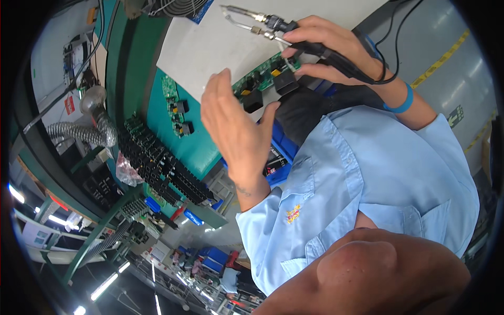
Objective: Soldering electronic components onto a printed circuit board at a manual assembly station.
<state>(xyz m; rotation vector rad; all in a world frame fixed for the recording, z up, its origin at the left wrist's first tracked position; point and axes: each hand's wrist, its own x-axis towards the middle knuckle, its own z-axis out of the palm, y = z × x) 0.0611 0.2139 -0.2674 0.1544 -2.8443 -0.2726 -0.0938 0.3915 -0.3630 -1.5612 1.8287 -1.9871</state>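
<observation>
A green circuit board point(261, 74) carrying black box-shaped parts is held up in front of my chest. My left hand point(236, 126) grips its lower left end, thumb against a black part. My right hand point(328, 47), with a blue band on the wrist, is closed around a black-handled soldering tool point(273, 23). The tool's two metal tips point left, above the board, and its black cable runs back over my wrist. Fingers of the right hand also touch the board's upper right end. My light-blue shirt fills the lower right.
A second green circuit board point(177, 107) lies on the teal mat point(197, 147). Rows of black components point(157, 163) stand to its left. A grey corrugated hose point(79, 131) and a fan point(178, 5) sit at the bench's far side. A blue bin point(281, 152) is under the hands.
</observation>
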